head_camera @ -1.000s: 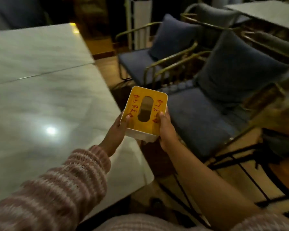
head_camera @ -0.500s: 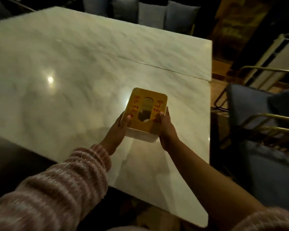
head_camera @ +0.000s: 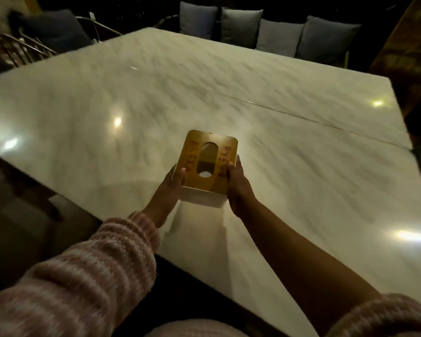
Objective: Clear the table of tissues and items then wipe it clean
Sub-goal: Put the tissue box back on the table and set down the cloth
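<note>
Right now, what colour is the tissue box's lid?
Tissue box lid: golden yellow, red markings; head view.

The left sleeve (head_camera: 83,276) and right sleeve (head_camera: 389,317) are chunky knit, striped pink and cream.

both hands on the tissue box (head_camera: 206,166) above the marble table (head_camera: 301,166): left hand (head_camera: 168,188) grips its left side, right hand (head_camera: 237,183) its right, thumbs on the wooden lid. grey cushions (head_camera: 277,35) line the far edge.

A dim restaurant or lounge: marble table (head_camera: 229,88) ringed by cushioned chairs (head_camera: 282,36).
</note>
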{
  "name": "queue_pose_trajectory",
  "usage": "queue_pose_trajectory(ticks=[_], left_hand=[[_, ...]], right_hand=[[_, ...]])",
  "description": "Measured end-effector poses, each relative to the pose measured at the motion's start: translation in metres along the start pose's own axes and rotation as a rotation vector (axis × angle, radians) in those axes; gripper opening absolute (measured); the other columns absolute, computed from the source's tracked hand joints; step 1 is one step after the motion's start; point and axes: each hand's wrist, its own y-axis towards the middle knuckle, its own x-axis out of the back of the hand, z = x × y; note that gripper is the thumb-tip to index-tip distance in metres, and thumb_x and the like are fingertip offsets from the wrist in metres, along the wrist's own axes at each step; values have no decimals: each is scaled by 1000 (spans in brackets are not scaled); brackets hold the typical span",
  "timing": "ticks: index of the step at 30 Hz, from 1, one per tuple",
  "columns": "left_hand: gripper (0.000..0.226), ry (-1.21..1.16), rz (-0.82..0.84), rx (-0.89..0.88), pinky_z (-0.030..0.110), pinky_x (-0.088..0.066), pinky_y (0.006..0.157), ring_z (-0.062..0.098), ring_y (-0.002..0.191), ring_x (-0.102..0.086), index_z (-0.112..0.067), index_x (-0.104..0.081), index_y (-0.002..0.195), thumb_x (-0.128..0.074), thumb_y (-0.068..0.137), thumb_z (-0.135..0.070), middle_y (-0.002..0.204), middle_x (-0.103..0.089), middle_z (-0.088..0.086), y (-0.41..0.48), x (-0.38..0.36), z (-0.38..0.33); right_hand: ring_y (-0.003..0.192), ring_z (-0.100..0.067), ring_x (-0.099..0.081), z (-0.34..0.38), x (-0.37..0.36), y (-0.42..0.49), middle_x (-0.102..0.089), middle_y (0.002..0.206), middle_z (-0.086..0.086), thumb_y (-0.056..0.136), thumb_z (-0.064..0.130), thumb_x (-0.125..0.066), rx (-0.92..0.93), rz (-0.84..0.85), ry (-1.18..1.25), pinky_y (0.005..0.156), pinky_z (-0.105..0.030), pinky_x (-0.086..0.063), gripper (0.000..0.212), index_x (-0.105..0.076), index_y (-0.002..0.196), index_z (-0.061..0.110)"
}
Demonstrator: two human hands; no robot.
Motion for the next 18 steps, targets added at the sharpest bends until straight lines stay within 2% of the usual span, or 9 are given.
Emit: queue_pose_trajectory(ticks=[3, 6, 9, 12, 14, 18], left_hand=[[64, 22, 0, 22, 45, -41, 104, 13, 114, -58, -50, -42, 130, -40, 74, -80, 126, -60, -10, 30, 56, 1], [46, 1, 5, 22, 37, -44, 99, 11, 109, -60, -47, -45, 128, -38, 87, -67, 120, -62, -11, 58, 86, -1], [26, -18, 7, 17, 23, -44, 85, 2, 101, -59, -50, -44, 118, -34, 94, -53, 110, -61, -19, 89, 101, -6], [19, -46, -8, 22, 18, -45, 77, -4, 94, -60, -50, -45, 112, -36, 95, -49, 104, -61, -23, 129, 117, -14], [15, -46, -11, 21, 21, -45, 80, -1, 95, -60, -50, -46, 107, -36, 95, -49, 103, -61, -21, 156, 130, -15], [20, -28, 46, 14, 30, -46, 91, 6, 103, -60, -51, -46, 111, -37, 93, -54, 111, -62, -16, 223, 169, -11]], right_hand=[[117, -27, -56, -3, -51, 26, -46, 141, -3, 88, 56, -38, -10, 11, 21, 94, -53, -49, 63, -21, 145, 36], [118, -29, -55, -5, -82, 55, -48, 139, -5, 97, 50, -33, 8, 11, 34, 93, -53, -49, 51, -22, 145, 33], [118, -29, -55, -1, -100, 95, -45, 142, -6, 99, 47, -31, 1, -9, 25, 92, -53, -50, 51, -20, 146, 33], [118, -28, -55, 6, -116, 139, -45, 142, -6, 93, 52, -34, -1, -26, 17, 92, -53, -50, 57, -21, 145, 34], [118, -28, -56, 10, -126, 165, -45, 142, -8, 89, 54, -36, 11, -28, 14, 92, -53, -50, 63, -21, 146, 32], [118, -27, -56, 13, -160, 222, -42, 145, -7, 97, 48, -33, 12, -73, 35, 92, -50, -51, 55, -19, 147, 30]])
